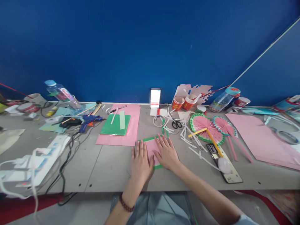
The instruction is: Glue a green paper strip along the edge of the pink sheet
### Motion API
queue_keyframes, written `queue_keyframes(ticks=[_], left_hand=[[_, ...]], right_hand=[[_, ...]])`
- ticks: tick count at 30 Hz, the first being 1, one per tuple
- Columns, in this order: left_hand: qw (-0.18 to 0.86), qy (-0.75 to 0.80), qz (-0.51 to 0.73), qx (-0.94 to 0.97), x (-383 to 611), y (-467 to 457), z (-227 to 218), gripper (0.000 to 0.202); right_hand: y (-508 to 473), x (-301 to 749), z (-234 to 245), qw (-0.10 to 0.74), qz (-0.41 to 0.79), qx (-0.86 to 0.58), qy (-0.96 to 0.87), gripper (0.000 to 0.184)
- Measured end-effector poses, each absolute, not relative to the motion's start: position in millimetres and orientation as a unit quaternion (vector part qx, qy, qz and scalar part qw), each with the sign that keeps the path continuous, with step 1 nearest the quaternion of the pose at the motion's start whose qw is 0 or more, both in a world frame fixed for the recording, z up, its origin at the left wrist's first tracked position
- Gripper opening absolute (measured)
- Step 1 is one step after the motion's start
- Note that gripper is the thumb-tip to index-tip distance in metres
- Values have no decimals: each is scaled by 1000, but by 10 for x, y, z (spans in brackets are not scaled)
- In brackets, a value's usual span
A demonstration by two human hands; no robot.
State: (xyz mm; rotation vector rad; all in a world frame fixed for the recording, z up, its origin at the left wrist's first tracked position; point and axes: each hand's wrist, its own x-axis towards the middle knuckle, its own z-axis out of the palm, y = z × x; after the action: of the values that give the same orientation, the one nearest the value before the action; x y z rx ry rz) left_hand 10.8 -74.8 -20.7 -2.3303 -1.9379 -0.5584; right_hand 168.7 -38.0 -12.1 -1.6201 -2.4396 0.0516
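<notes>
A pink sheet of paper (152,147) with green strips along its edges lies flat on the table in front of me. My left hand (141,161) rests on its left side, fingers stretched out and pointing away from me. Over the right side, my right hand (167,152) lies flat with its fingers spread. Both palms cover much of the sheet, so its full outline is hidden. Just beyond my right hand are a roll of clear tape (159,121) and black-handled scissors (176,124), with white paper strips (187,132) scattered beside them.
Left of my hands, green paper (112,126) lies on pink sheets (133,117), near a blue glue gun (87,122) and a power strip (50,159). Rightward are a watermelon-patterned paper fan (199,123), a phone (231,170) and pink paper (257,137). Paper cups (178,103) stand at the back.
</notes>
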Motion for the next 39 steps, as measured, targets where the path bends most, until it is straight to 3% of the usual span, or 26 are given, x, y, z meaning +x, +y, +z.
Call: queue_keyframes(ticks=[13, 18, 25, 39], left_hand=[[33, -609, -173, -773, 50, -752, -194, 72], [29, -614, -153, -774, 41, -744, -172, 66], [15, -612, -189, -768, 18, -728, -190, 63], [-61, -574, -332, -746, -33, -741, -55, 48]], right_hand=[[-375, 1686, -137, 114, 19, -548, -828, 57], [-364, 1700, -126, 129, 38, -539, -831, 57], [-150, 1876, -104, 274, 94, -586, -757, 40], [-82, 1927, -19, 436, 221, -558, -671, 21]])
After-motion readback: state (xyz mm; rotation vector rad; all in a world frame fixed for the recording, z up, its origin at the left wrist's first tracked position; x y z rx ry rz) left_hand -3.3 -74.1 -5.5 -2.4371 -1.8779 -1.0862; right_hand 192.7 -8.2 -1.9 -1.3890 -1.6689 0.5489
